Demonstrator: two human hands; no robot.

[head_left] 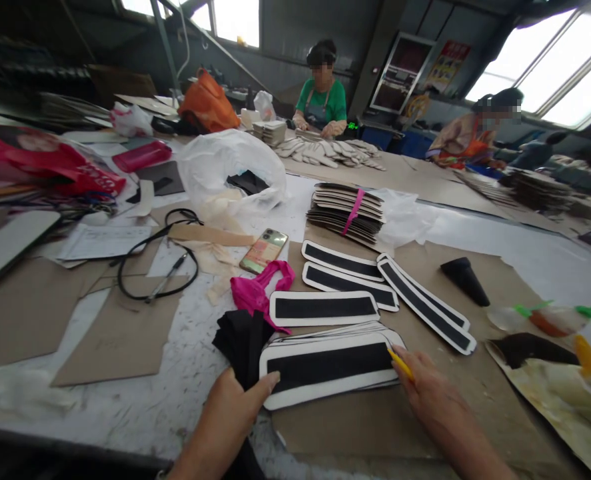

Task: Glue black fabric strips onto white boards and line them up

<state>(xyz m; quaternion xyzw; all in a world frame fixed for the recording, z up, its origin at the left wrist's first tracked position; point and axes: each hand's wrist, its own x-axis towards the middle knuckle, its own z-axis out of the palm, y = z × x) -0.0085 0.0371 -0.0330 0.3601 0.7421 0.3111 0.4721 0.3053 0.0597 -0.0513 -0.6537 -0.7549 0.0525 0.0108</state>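
Observation:
A white rounded panel with a black strip (332,367) lies on top of a stack of similar panels in front of me. My left hand (238,407) grips its left end, thumb on top; the other fingers are mostly hidden. Black fabric strips (242,343) bunch up beside that hand. In my right hand (428,390) is a slim yellow pen-like tool (401,365), its tip at the panel's right end. Behind the stack lies another such panel (324,308), and several more are spread farther back and to the right.
A brown cardboard sheet (355,427) lies beneath the stack. Around it are pink cloth (260,290), a phone (264,251), a black cable (195,270), a tied bundle of panels (345,215), a black cone (465,280) and a white plastic bag (200,160). Co-workers sit across the table.

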